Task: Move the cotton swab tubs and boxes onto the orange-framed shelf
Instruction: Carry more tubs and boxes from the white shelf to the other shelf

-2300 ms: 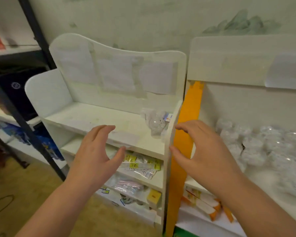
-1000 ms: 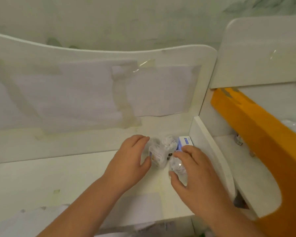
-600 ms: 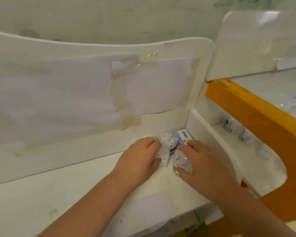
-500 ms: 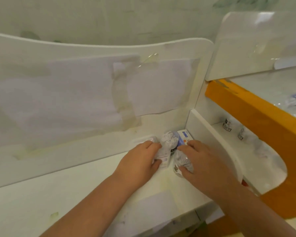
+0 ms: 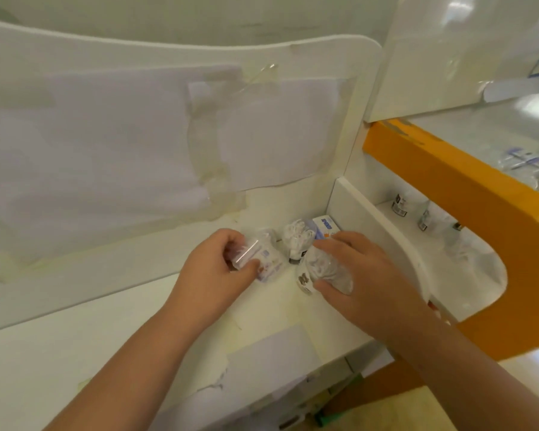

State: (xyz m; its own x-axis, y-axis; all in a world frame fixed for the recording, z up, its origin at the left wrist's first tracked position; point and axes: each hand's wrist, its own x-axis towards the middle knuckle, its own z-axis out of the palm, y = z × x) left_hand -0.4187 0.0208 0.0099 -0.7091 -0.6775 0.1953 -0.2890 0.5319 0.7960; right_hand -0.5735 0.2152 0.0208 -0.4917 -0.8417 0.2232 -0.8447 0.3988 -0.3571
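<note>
Tubs [image 5: 324, 270] partly hidden by both hands [image 5: 213, 269], each gripping 1.

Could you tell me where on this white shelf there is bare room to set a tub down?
Bare board lies left of the left hand, along the taped back panel. The right corner is crowded: tubs, a box and the right hand fill it against the side wall.

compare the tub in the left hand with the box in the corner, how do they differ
The tub is clear and rounded; the box is opaque white with blue print. The left hand grips the tub; the box stands in the shelf corner. Both sit on the white shelf.
</note>
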